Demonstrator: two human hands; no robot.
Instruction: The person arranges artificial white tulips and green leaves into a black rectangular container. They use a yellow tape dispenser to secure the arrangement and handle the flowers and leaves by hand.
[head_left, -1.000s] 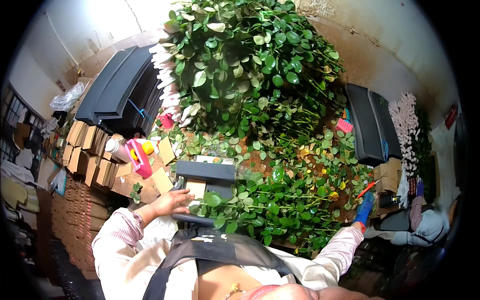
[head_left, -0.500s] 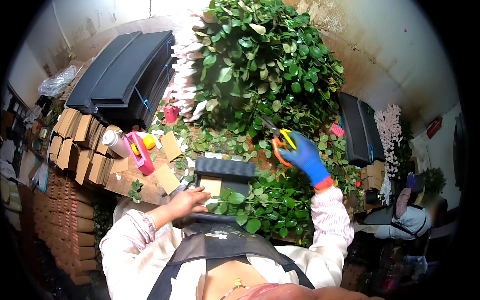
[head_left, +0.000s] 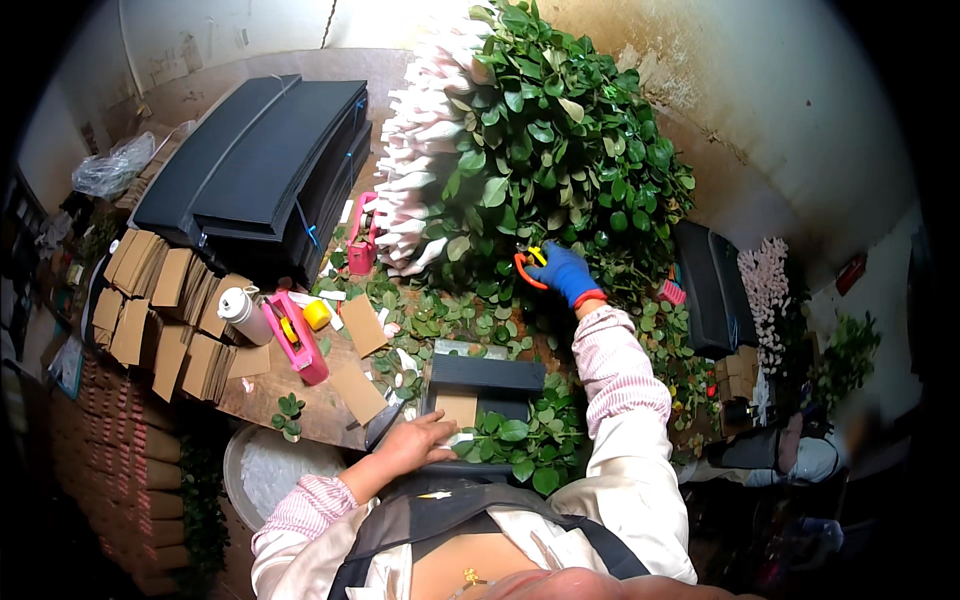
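Observation:
My right hand (head_left: 568, 272), in a blue glove, is closed around pruning shears (head_left: 530, 270) with orange and yellow handles, against the front of a tall pile of leafy stems (head_left: 590, 150). The shears' blades are mostly hidden by leaves. White-wrapped flower heads (head_left: 410, 180) line the pile's left side. My bare left hand (head_left: 415, 445) lies with fingers stretched at the left end of a black corrugated sheet (head_left: 490, 374), by a piece of cardboard (head_left: 458, 408). Beside its fingertips is a small white end, and leafy stems (head_left: 515, 432) lie to the right.
Dark stacked sheets (head_left: 270, 150) and folded cardboard (head_left: 170, 290) stand at the left. Near them are a white bottle (head_left: 243, 314), a pink tape dispenser (head_left: 298, 340) and loose cardboard (head_left: 357, 392). A tub (head_left: 285, 470) sits below the table edge. Another person (head_left: 810, 455) is at the right.
My right hand has moved up and left with the shears, from the open table to the leafy pile. My left hand stays by the cardboard while the view has shifted.

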